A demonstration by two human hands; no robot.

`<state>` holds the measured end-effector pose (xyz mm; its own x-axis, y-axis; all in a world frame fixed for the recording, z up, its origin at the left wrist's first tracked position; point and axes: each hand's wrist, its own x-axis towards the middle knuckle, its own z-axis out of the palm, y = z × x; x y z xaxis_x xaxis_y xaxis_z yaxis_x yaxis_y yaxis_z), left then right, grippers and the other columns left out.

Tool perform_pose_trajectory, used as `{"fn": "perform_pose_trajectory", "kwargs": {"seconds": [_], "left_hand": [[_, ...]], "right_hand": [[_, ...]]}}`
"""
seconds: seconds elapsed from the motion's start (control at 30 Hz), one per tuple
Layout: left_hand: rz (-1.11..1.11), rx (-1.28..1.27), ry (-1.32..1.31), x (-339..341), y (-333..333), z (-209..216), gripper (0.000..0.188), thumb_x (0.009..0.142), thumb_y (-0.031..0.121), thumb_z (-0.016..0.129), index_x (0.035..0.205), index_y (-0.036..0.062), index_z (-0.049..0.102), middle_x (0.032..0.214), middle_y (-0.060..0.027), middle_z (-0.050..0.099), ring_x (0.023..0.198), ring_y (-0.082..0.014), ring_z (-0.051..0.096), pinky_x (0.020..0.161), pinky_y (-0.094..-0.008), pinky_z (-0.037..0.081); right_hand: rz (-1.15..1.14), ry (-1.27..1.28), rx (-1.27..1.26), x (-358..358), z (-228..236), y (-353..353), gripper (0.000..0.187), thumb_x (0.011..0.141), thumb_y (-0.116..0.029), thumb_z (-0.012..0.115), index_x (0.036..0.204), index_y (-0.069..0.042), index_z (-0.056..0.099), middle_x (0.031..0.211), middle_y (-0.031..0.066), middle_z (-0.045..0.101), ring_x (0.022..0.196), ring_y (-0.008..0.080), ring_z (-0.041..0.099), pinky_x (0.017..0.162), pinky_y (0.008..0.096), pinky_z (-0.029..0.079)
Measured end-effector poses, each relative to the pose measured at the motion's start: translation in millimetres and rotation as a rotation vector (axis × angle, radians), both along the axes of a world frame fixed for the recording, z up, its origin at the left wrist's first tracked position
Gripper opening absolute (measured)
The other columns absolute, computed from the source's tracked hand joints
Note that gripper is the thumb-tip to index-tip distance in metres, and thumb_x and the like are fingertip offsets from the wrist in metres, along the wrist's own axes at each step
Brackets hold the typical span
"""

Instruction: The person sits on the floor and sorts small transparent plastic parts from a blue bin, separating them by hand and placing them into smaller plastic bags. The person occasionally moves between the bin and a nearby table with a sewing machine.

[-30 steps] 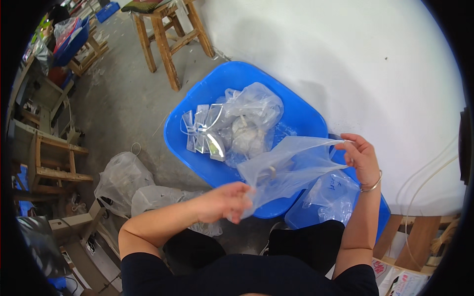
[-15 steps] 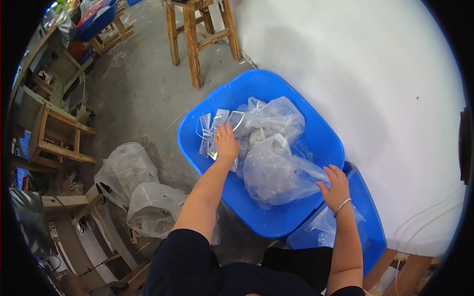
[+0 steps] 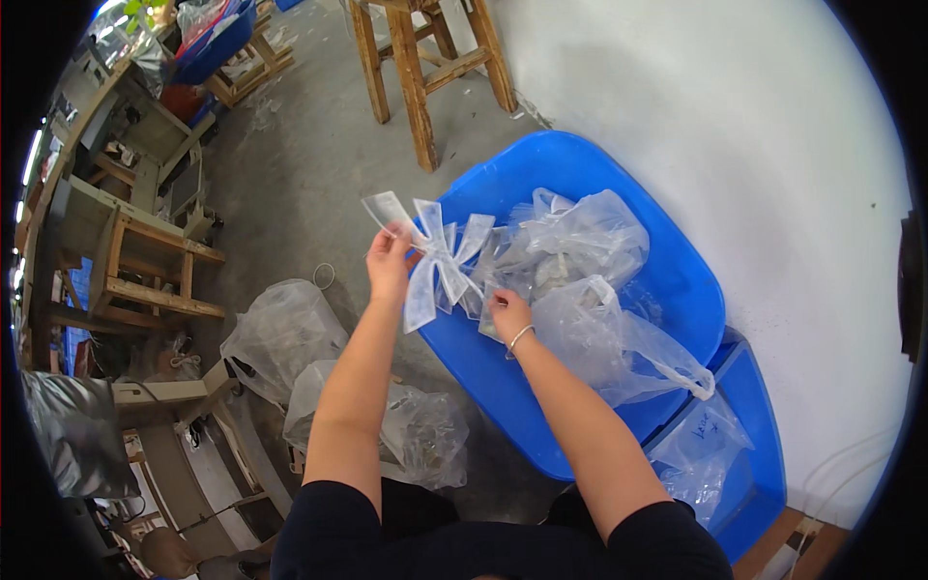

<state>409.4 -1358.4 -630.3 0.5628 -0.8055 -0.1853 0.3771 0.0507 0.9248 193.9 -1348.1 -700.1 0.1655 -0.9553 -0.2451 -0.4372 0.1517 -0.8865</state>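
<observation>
A sheer white ribbon bow (image 3: 440,253) with several loops and tails is lifted over the left rim of a large blue tub (image 3: 541,435). My left hand (image 3: 389,266) is closed in a pinch on one of its upper left strips. At its lower right side my right hand (image 3: 510,316) is closed too, fingertips pinched at the end of a strip; the exact grip is partly hidden. More clear, pale strips show behind the bow. Beside my right hand, clear plastic bags (image 3: 594,324) with pale contents lie in the tub.
A second blue bin (image 3: 759,464) with a clear bag stands at the lower right, against a white wall (image 3: 764,193). Crumpled clear bags (image 3: 285,329) lie on the grey floor at left. A wooden stool (image 3: 416,97) stands beyond the tub; wooden frames (image 3: 145,300) line the left.
My left hand has raised the bow out of the tub, up and leftward. My right hand has left the plastic bag and moved left to the bow. The view has shifted slightly.
</observation>
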Motion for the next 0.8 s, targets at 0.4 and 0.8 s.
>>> {"fn": "perform_pose_trajectory", "kwargs": {"seconds": [0.4,0.8], "left_hand": [[-0.104,-0.216,0.535,52.4,69.6,20.6,0.038,0.09,0.01,0.053,0.127,0.0146,0.046,0.119,-0.0079,0.056,0.114,-0.027,0.053,0.09,-0.0539,0.048],[-0.266,-0.059,0.495,48.9,86.2,44.0,0.052,0.086,0.03,0.063,0.128,0.0096,0.041,0.125,-0.0123,0.051,0.116,-0.03,0.05,0.093,-0.0503,0.045]], "right_hand": [[0.186,0.527,0.188,78.6,9.5,-36.7,0.062,0.071,-0.047,0.071,0.119,-0.01,0.058,0.122,0.018,0.053,0.115,0.0339,0.048,0.097,0.0471,0.038],[0.352,-0.604,0.234,15.4,117.3,-6.3,0.03,0.077,-0.01,0.072,0.1,0.002,0.057,0.087,0.0066,0.065,0.07,0.0131,0.062,0.063,0.0236,0.049]]}}
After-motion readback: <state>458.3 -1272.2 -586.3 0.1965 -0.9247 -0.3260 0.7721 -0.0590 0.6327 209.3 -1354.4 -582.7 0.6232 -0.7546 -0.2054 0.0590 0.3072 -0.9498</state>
